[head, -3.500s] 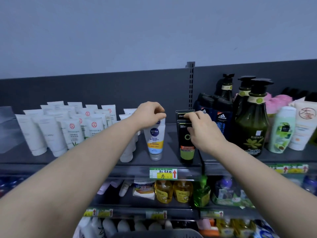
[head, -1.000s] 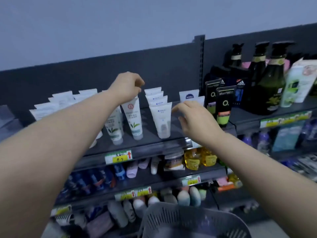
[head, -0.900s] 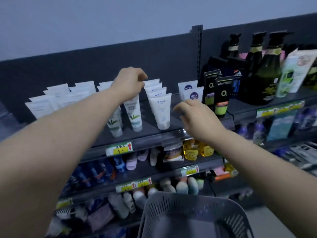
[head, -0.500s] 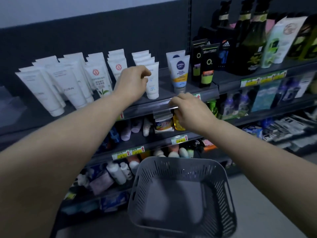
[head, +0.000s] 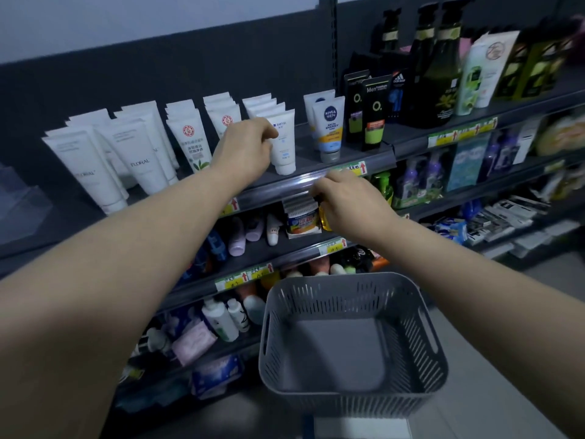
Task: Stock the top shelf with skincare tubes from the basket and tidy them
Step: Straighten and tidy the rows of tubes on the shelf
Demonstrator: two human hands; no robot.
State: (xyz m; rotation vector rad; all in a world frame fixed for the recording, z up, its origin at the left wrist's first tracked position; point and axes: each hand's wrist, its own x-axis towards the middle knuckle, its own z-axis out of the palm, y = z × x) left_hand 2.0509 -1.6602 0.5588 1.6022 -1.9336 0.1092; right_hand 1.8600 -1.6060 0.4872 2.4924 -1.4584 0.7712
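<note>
Rows of white skincare tubes (head: 136, 153) stand cap-down on the dark top shelf (head: 305, 150). My left hand (head: 243, 150) reaches over the shelf's front edge, and its curled fingertips pinch the left edge of the front white tube (head: 284, 147). To the right stand a Nivea Men tube (head: 329, 128) and two black-and-green tubes (head: 375, 112). My right hand (head: 348, 202) hangs in front of the shelf's clear price rail (head: 285, 186) with loosely curled fingers and holds nothing. The grey slotted basket (head: 345, 280) below holds nothing.
Dark pump bottles (head: 443, 68) and pale tubes fill the top shelf's right section. Lower shelves carry small bottles, a jar (head: 300, 217) and packets. A clear plastic divider (head: 19, 204) stands at the far left. Grey floor shows at the lower right.
My view has tilted down, so the basket shows. My right hand has dropped from the tubes to the front rail. My left hand has stayed at the white tubes.
</note>
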